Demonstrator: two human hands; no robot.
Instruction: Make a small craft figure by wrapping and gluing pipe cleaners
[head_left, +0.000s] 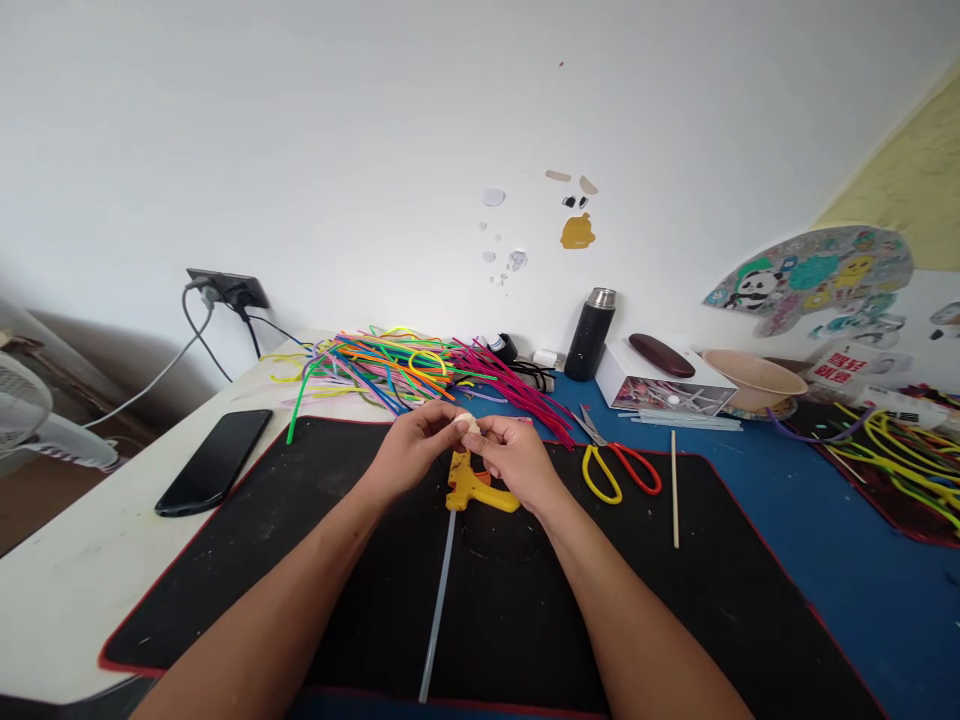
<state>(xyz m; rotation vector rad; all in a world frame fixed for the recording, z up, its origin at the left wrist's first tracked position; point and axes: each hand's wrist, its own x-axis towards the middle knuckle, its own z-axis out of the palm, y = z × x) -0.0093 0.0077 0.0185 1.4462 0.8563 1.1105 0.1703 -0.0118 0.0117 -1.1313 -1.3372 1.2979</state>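
Observation:
My left hand and my right hand meet above the middle of the black mat. Pinched between the fingertips of both is a small cream-coloured piece, too small and covered to make out its kind. Just below my hands lies a yellow hot glue gun, partly hidden by them. A long translucent glue stick runs from its back end toward me. To the right of my right hand rest scissors with one yellow and one red handle loop.
Behind my hands lie heaped multicoloured pipe cleaners and a magenta bundle. A phone lies left. A wooden stick, black flask, white box and beige bowl are on the right.

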